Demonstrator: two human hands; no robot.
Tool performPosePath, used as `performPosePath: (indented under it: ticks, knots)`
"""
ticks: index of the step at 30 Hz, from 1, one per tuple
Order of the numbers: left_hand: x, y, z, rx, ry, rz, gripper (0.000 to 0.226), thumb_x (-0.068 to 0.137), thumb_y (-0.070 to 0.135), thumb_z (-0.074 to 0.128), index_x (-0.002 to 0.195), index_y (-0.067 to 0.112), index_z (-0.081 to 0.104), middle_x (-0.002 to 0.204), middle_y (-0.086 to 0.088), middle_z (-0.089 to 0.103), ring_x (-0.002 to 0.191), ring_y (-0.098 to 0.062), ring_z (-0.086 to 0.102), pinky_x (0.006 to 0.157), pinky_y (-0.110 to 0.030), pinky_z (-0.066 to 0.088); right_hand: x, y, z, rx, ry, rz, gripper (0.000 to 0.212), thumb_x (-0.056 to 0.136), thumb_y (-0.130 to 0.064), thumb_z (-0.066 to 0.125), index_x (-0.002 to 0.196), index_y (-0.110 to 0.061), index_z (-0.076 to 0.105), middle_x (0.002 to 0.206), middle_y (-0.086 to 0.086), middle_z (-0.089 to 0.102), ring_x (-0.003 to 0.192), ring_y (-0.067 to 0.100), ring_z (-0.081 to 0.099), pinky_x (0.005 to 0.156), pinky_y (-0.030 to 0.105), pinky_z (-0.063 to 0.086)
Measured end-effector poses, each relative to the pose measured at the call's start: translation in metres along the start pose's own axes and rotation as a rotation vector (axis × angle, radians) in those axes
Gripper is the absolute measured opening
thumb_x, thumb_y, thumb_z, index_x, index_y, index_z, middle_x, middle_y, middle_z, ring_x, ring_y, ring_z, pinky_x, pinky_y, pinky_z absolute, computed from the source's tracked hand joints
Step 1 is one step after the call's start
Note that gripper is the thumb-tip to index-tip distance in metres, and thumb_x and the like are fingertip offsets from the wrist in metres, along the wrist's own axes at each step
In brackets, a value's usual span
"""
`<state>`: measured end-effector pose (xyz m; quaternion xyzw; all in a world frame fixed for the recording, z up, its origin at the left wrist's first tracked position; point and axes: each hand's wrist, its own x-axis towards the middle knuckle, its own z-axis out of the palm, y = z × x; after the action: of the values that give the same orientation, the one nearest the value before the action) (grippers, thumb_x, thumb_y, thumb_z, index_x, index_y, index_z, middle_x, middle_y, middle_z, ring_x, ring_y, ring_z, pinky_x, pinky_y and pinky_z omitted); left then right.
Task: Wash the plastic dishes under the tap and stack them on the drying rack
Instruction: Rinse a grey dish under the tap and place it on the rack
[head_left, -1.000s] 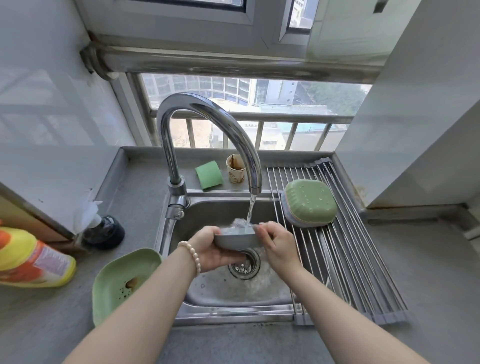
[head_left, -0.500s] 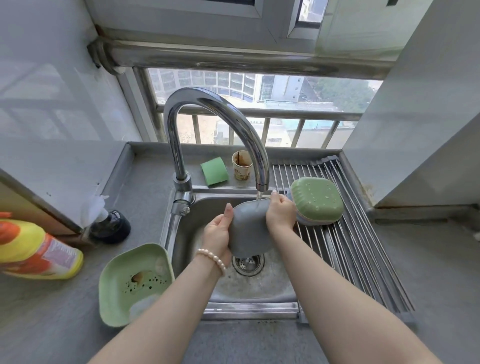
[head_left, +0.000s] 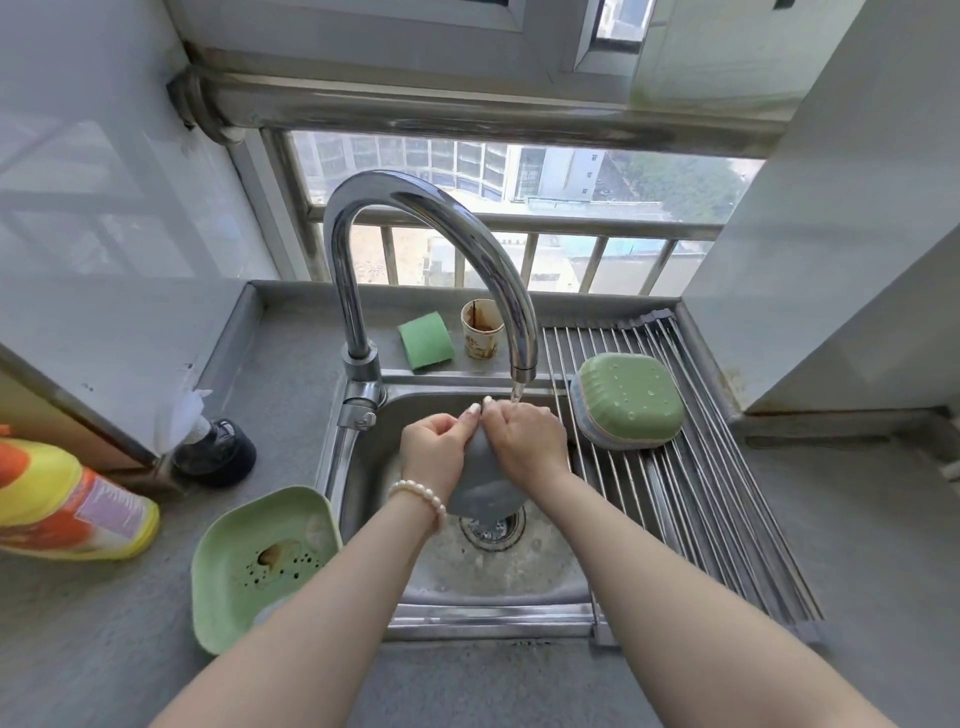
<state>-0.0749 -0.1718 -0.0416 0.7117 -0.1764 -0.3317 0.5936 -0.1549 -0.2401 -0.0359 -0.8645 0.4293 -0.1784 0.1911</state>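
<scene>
Grey worktop (head_left: 857, 545) runs under a barred window, with a steel sink (head_left: 363, 457) set in its middle. We hold a grey dish (head_left: 480, 493) upright over the drain, under the tap (head_left: 441, 218), whose thin stream lands on our right hand (head_left: 527, 441). Our left hand (head_left: 434, 447) and right hand are close together, both gripping the dish's upper rim. On the drying rack (head_left: 701, 509), towards the far right corner, a green dish (head_left: 631, 397) lies upside down on a stack. Another green dish (head_left: 249, 566), soiled, sits at the sink's left edge. A green sponge (head_left: 426, 340) and a paper cup (head_left: 482, 335) stand behind the sink.
</scene>
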Motion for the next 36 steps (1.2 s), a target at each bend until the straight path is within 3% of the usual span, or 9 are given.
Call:
performPosePath:
  ticks: [5, 10, 13, 16, 23, 27, 30, 32, 36]
  knots:
    - [-0.004, 0.003, 0.027, 0.794, 0.114, 0.386, 0.038, 0.09, 0.048, 0.044, 0.082, 0.018, 0.065, 0.089, 0.0, 0.061, 0.094, -0.026, 0.051, 0.085, -0.037, 0.03, -0.001, 0.01, -0.005, 0.379, 0.056, 0.405, 0.047, 0.1, -0.035, 0.038, 0.079, -0.006, 0.069, 0.087, 0.014, 0.07, 0.084, 0.032, 0.062, 0.068, 0.034, 0.04]
    - [-0.005, -0.014, 0.041, 0.899, 0.027, 0.721, 0.049, 0.088, 0.052, 0.034, 0.107, 0.024, 0.069, 0.097, 0.0, 0.068, 0.09, -0.026, 0.063, 0.087, -0.041, 0.036, -0.005, 0.029, -0.007, 0.597, 0.14, 0.7, 0.043, 0.098, -0.035, 0.047, 0.064, -0.014, 0.061, 0.078, 0.011, 0.068, 0.075, 0.024, 0.059, 0.075, 0.038, 0.048]
    - [-0.003, -0.01, 0.037, 0.923, -0.094, 0.485, 0.077, 0.077, 0.072, 0.018, 0.126, 0.027, 0.058, 0.122, 0.002, 0.061, 0.113, -0.024, 0.054, 0.103, -0.044, 0.033, -0.007, 0.037, -0.009, 0.683, 0.219, 0.782, 0.047, 0.095, -0.036, 0.053, 0.055, -0.012, 0.054, 0.063, 0.006, 0.06, 0.065, 0.023, 0.053, 0.071, 0.038, 0.047]
    - [0.003, -0.008, 0.035, 0.733, -0.038, 0.209, 0.072, 0.082, 0.062, 0.016, 0.13, 0.025, 0.054, 0.133, -0.003, 0.055, 0.121, -0.028, 0.047, 0.103, -0.038, 0.034, -0.009, 0.039, -0.013, 0.79, 0.316, 0.881, 0.045, 0.096, -0.031, 0.053, 0.057, -0.009, 0.048, 0.052, 0.001, 0.043, 0.056, 0.02, 0.038, 0.06, 0.031, 0.035]
    - [-0.018, -0.006, 0.053, 0.856, -0.041, 0.305, 0.086, 0.074, 0.056, 0.001, 0.133, 0.02, 0.053, 0.142, -0.004, 0.047, 0.135, -0.026, 0.033, 0.113, -0.048, 0.017, -0.014, 0.033, -0.005, 0.616, 0.273, 0.821, 0.051, 0.098, -0.034, 0.046, 0.05, -0.015, 0.045, 0.059, 0.004, 0.051, 0.063, 0.025, 0.046, 0.067, 0.033, 0.038]
    - [-0.003, 0.009, 0.039, 0.82, -0.143, 0.207, 0.058, 0.084, 0.065, 0.034, 0.093, 0.015, 0.063, 0.102, -0.007, 0.066, 0.104, -0.029, 0.055, 0.091, -0.039, 0.041, -0.017, 0.03, -0.008, 0.601, 0.231, 0.703, 0.051, 0.097, -0.028, 0.049, 0.048, -0.015, 0.044, 0.052, 0.002, 0.048, 0.056, 0.02, 0.043, 0.061, 0.031, 0.033]
    - [0.01, 0.015, 0.026, 0.653, -0.235, 0.108, 0.057, 0.08, 0.063, 0.058, 0.051, 0.017, 0.04, 0.05, 0.001, 0.046, 0.059, -0.021, 0.048, 0.057, -0.032, 0.034, -0.014, 0.033, -0.003, 0.735, 0.227, 0.757, 0.053, 0.094, -0.02, 0.055, 0.043, -0.016, 0.04, 0.045, -0.003, 0.039, 0.05, 0.015, 0.036, 0.061, 0.03, 0.031]
    - [0.019, 0.014, 0.017, 0.541, -0.263, 0.05, 0.062, 0.077, 0.062, 0.062, 0.045, 0.019, 0.033, 0.042, 0.005, 0.032, 0.048, -0.015, 0.033, 0.051, -0.03, 0.026, -0.01, 0.037, 0.0, 0.83, 0.247, 0.822, 0.048, 0.092, -0.02, 0.058, 0.046, -0.015, 0.046, 0.052, 0.0, 0.044, 0.058, 0.016, 0.041, 0.063, 0.03, 0.034]
    - [0.024, 0.001, 0.002, 0.163, -0.274, -0.106, 0.056, 0.07, 0.06, 0.07, 0.063, 0.006, 0.057, 0.06, -0.01, 0.048, 0.059, -0.02, 0.043, 0.058, -0.03, 0.034, -0.003, 0.043, -0.002, 1.024, 0.28, 0.918, 0.038, 0.09, -0.014, 0.06, 0.055, 0.0, 0.055, 0.062, 0.004, 0.044, 0.067, 0.018, 0.038, 0.063, 0.031, 0.032]
